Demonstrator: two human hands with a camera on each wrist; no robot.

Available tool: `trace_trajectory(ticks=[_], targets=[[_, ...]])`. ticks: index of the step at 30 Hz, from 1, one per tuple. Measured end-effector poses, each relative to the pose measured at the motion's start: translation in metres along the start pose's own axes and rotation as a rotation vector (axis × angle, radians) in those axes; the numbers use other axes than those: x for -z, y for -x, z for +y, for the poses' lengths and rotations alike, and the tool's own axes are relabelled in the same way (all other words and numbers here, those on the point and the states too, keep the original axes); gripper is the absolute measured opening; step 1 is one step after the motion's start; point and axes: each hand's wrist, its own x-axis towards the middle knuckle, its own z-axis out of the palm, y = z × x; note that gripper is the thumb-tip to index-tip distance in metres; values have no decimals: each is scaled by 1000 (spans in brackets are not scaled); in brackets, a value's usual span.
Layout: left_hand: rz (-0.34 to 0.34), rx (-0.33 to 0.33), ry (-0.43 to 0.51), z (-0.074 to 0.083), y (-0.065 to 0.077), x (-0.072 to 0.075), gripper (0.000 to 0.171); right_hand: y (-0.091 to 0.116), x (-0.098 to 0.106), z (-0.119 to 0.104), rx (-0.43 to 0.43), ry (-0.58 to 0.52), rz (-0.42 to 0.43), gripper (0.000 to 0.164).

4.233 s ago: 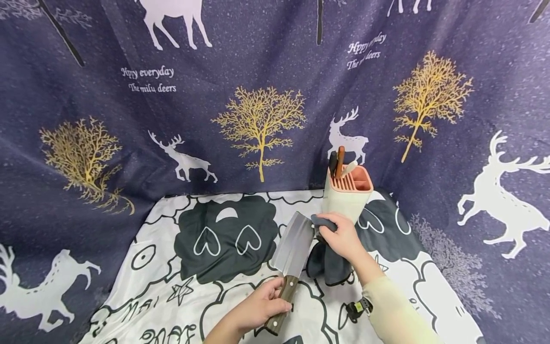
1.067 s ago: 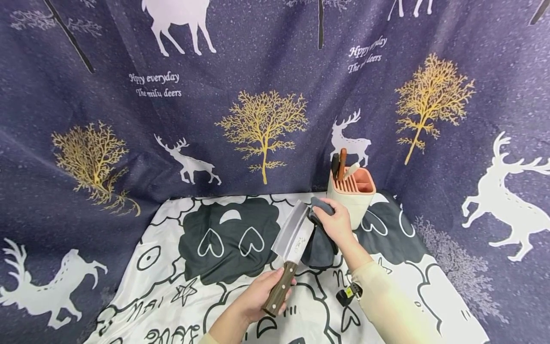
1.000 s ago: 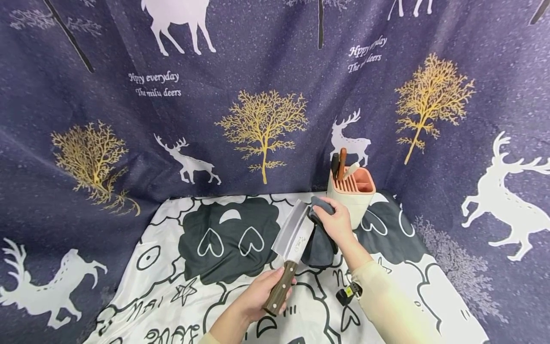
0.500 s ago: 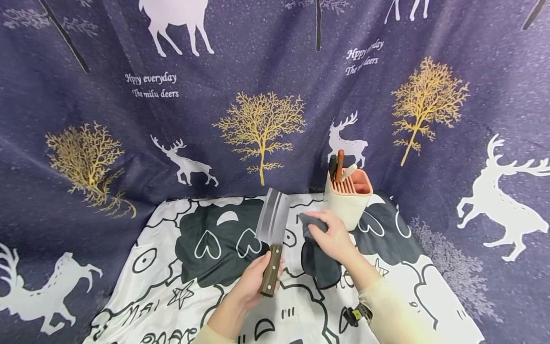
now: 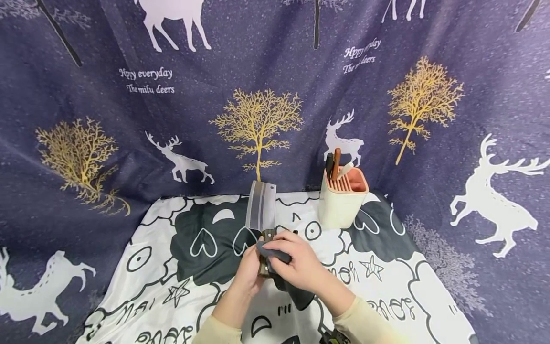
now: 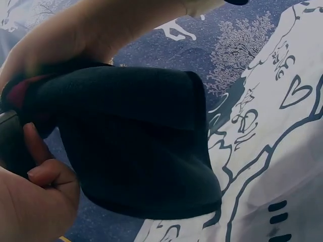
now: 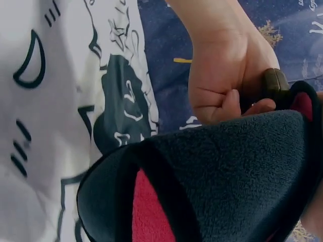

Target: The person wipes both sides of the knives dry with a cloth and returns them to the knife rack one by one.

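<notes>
In the head view a cleaver (image 5: 261, 208) stands blade-up over the middle of the cloth-covered table, its broad steel blade pointing away from me. My left hand (image 5: 248, 267) grips its dark wooden handle from the left. My right hand (image 5: 298, 260) holds a folded dark grey cloth (image 5: 299, 294) against that handle, just below the blade. The wrist views show the cloth (image 6: 136, 141) hanging loosely beneath, and in the right wrist view a red inner side of the cloth (image 7: 149, 212) shows. Most of the handle (image 7: 275, 83) is hidden by fingers and cloth.
A cream knife block (image 5: 341, 210) with an orange slotted top stands at the back right, holding several knives (image 5: 337, 163). Behind the table hangs a dark blue curtain (image 5: 240, 57) with deer and trees. A black-and-white printed cloth (image 5: 142, 286) covers the table.
The cleaver has moved left and turned more upright. My right hand has brought the cloth from the blade's right edge, left and down, onto the handle.
</notes>
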Motion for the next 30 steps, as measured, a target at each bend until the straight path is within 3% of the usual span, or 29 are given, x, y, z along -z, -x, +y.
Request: trace_trajectory(ticks=[8,13,24,30], targets=[[79,-33,47,2,-4,-2,41,-2,-13,-12,-46,30,42,25],[90,-29,72,2,-1,-2,40,-4,-14,-18,-65,96,34,24],[91,-112,-153,9,5,-1,56,-3,-18,-20,-203,-17,89,27],[94,-130,-193,10,5,-1,54,-6,-19,-22,-249,-46,115,27]])
